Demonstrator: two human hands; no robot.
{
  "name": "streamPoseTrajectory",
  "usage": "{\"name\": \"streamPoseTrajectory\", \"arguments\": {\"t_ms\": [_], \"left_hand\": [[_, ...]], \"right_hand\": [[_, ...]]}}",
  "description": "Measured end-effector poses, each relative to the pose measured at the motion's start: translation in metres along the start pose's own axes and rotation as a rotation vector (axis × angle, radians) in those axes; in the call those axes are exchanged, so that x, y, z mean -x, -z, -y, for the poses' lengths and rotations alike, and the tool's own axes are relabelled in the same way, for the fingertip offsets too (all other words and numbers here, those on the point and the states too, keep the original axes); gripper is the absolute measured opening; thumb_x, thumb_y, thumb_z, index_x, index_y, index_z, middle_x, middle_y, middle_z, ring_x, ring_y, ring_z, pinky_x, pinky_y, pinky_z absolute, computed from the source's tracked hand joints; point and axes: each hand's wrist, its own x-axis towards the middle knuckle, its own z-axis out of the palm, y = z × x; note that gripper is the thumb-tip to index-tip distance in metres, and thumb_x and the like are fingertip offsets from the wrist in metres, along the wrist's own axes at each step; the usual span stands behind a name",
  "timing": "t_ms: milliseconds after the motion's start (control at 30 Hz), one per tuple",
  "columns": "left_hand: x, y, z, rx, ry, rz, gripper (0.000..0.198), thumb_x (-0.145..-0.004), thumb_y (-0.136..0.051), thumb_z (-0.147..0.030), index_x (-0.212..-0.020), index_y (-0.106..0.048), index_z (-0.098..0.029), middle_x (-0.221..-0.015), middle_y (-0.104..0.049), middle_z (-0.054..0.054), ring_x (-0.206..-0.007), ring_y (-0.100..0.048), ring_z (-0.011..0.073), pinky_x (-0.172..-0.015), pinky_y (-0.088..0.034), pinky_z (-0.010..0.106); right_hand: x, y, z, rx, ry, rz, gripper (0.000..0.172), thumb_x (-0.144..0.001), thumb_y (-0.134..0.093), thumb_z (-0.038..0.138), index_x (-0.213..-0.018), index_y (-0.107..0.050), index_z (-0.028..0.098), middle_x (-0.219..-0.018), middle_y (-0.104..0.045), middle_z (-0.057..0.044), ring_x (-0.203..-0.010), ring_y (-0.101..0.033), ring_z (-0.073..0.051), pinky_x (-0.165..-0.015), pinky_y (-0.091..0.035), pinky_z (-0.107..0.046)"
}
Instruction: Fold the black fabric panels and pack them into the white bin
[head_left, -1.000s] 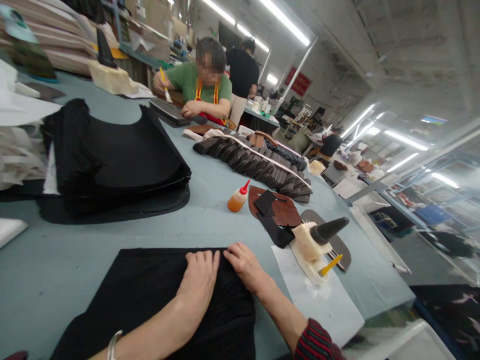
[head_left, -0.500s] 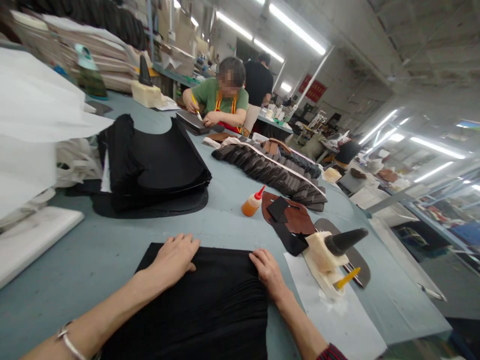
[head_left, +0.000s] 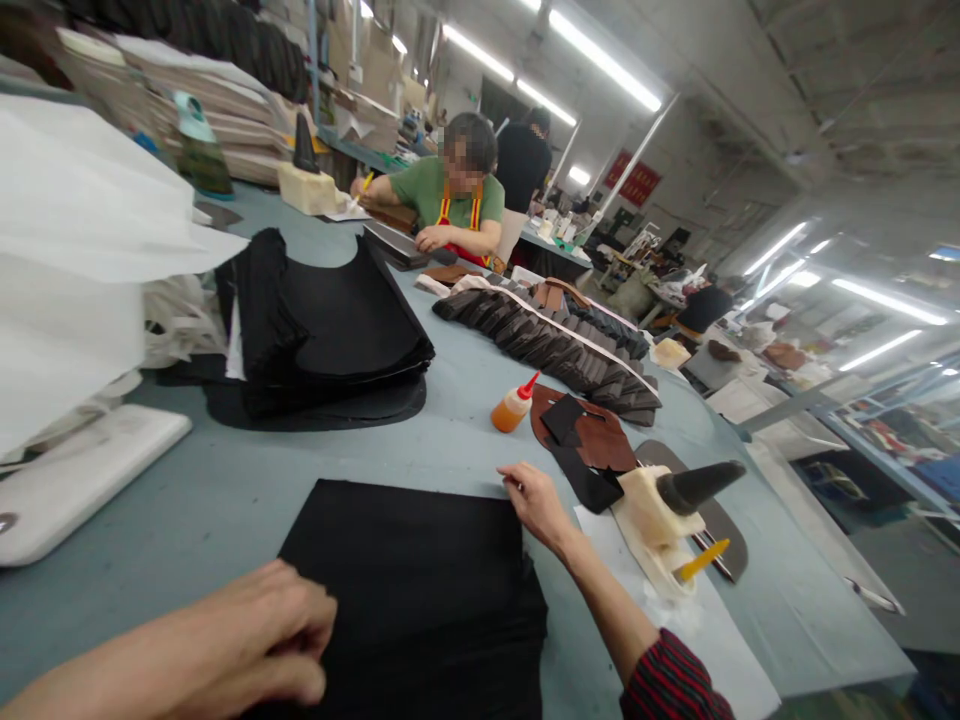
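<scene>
A stack of black fabric [head_left: 427, 560] with a straight far edge lies on the table in front of me. My left hand [head_left: 247, 635] is over its near left side, with bent fingers closed toward the thumb; whatever is between them is hidden. At the far right corner of the fabric is my right hand [head_left: 538, 505]. Its fingers are loosely bent, with a small gap between forefinger and thumb and nothing visible in it. Beyond that hand stands a small bottle [head_left: 511, 405] of amber liquid with a red nozzle.
To the right, a cream block [head_left: 645, 510] bears a black cone and a yellow-handled tool on white paper [head_left: 735, 650]. Brown and black pieces [head_left: 589, 435] lie behind it. Black panels [head_left: 330, 320] are stacked farther left. Across the table sits a co-worker [head_left: 465, 200].
My left hand has left the fabric's far edge and come back toward me, its fingers now curled. My right hand has risen slightly at the corner. The co-worker's brush hand moved left.
</scene>
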Motion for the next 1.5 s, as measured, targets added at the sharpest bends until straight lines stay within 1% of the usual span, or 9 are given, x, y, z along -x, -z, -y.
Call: {"name": "streamPoseTrajectory", "arguments": {"t_ms": [200,400,600,767,867,967,1033,1167,1500], "left_hand": [[-0.033,0.009,0.014,-0.247,0.386,-0.345,0.028,-0.089,-0.033,-0.021,-0.097,-0.060,-0.018,-0.101,-0.064,0.010,-0.091,-0.062,0.0225,-0.077,-0.046,0.035],[-0.034,0.010,0.011,-0.431,0.412,-0.287,0.036,-0.085,-0.028,-0.005,-0.097,-0.061,-0.014,-0.099,-0.066,0.013,-0.092,-0.063,0.0242,-0.080,-0.047,0.037],[-0.030,0.001,-0.003,-0.580,0.359,-0.318,0.042,-0.084,-0.024,-0.001,-0.100,-0.061,-0.013,-0.098,-0.068,0.014,-0.093,-0.063,0.0264,-0.082,-0.045,0.043],[-0.027,-0.001,0.005,-0.067,0.459,-0.317,0.023,-0.090,-0.036,-0.031,-0.103,-0.048,-0.017,-0.087,-0.069,0.010,-0.083,-0.066,0.0262,-0.078,-0.046,0.043],[-0.041,0.001,0.023,0.418,0.320,-0.393,0.041,-0.076,-0.056,-0.032,-0.112,-0.038,-0.021,-0.093,-0.067,0.004,-0.084,-0.066,0.0204,-0.076,-0.050,0.036],[-0.058,0.004,0.044,0.562,0.231,-0.613,0.053,-0.073,-0.058,-0.024,-0.120,-0.035,-0.021,-0.103,-0.065,0.005,-0.096,-0.064,0.0179,-0.087,-0.049,0.036],[-0.062,0.008,0.055,0.470,0.246,-0.705,0.045,-0.076,-0.056,-0.024,-0.119,-0.042,-0.020,-0.106,-0.065,0.006,-0.100,-0.062,0.0183,-0.091,-0.048,0.038],[-0.053,0.018,0.070,0.175,0.115,-0.618,0.017,-0.088,-0.045,-0.024,-0.097,-0.059,-0.020,-0.096,-0.065,0.004,-0.092,-0.061,0.0162,-0.085,-0.049,0.033],[-0.036,0.013,0.085,-0.489,-0.133,-0.619,0.030,-0.093,-0.041,-0.015,-0.112,-0.063,-0.020,-0.097,-0.066,0.007,-0.091,-0.059,0.0169,-0.083,-0.050,0.034]], "right_hand": [[-0.052,-0.050,0.092,0.060,0.348,0.456,0.013,-0.086,-0.061,0.022,-0.098,-0.066,0.020,-0.091,-0.069,-0.004,-0.078,-0.063,-0.017,-0.069,-0.047,-0.026],[-0.045,-0.101,0.115,0.077,0.359,0.191,0.008,-0.091,-0.054,0.024,-0.091,-0.059,0.018,-0.088,-0.060,-0.005,-0.076,-0.056,-0.017,-0.068,-0.046,-0.027],[-0.034,-0.108,0.110,-0.054,0.338,0.045,0.030,-0.089,-0.056,0.023,-0.118,-0.051,0.014,-0.104,-0.056,-0.012,-0.096,-0.053,-0.023,-0.082,-0.049,-0.036],[-0.035,-0.105,0.111,-0.109,0.439,-0.105,0.008,-0.086,-0.060,0.023,-0.091,-0.057,0.018,-0.100,-0.057,-0.009,-0.092,-0.053,-0.023,-0.081,-0.045,-0.040],[-0.036,-0.107,0.109,-0.188,0.462,-0.158,0.021,-0.085,-0.064,0.034,-0.094,-0.056,0.017,-0.088,-0.060,-0.006,-0.081,-0.055,-0.020,-0.078,-0.044,-0.039],[-0.039,-0.114,0.106,-0.198,0.298,-0.230,0.040,-0.085,-0.065,0.035,-0.116,-0.052,0.014,-0.090,-0.062,-0.009,-0.082,-0.056,-0.022,-0.077,-0.045,-0.038],[-0.042,-0.118,0.105,-0.207,0.261,-0.216,0.041,-0.088,-0.061,0.028,-0.124,-0.049,0.014,-0.093,-0.062,-0.009,-0.085,-0.056,-0.022,-0.078,-0.045,-0.037],[-0.046,-0.121,0.103,-0.209,0.310,-0.169,0.019,-0.092,-0.050,0.016,-0.106,-0.062,0.019,-0.088,-0.062,-0.006,-0.084,-0.056,-0.019,-0.077,-0.042,-0.035],[-0.046,-0.123,0.099,-0.182,0.341,-0.149,0.027,-0.094,-0.042,0.012,-0.098,-0.068,0.018,-0.084,-0.058,-0.007,-0.080,-0.051,-0.018,-0.070,-0.043,-0.032]]}}
